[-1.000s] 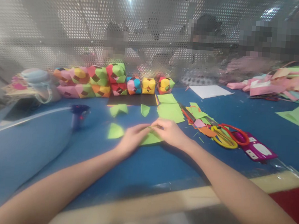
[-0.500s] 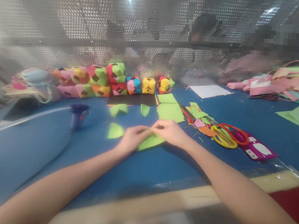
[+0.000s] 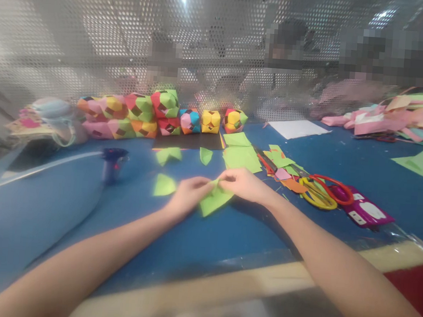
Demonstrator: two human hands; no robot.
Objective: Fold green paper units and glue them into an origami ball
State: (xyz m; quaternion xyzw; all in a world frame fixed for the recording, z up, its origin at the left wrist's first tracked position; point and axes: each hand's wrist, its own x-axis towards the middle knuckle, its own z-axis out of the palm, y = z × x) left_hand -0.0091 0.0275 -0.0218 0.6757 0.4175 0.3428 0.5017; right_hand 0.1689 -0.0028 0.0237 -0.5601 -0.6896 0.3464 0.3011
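A square of light green paper [image 3: 212, 205] is held just above or on a blue surface [image 3: 161, 251], near its middle, between two bare hands; whether it touches the surface cannot be told. Its upper left edge is pinched by the nearly closed fingers of the left hand [image 3: 189, 194], and its top corner is gripped between the thumb and curled fingers of the right hand [image 3: 244, 185]. Compared with one second ago, more of the paper is exposed below the fingers, one corner is pointed towards the person, and a slightly wider gap is seen between the fingertips. Three folded green pieces [image 3: 164, 185] are left unmoved to the left and beyond. Behind the right hand, green paper sheets [image 3: 243, 160] are stacked; yellow-handled scissors [image 3: 317, 200] and red-handled scissors [image 3: 346, 194] are laid to the right. At the back, colourful folded-paper balls [image 3: 210, 121] are lined up.
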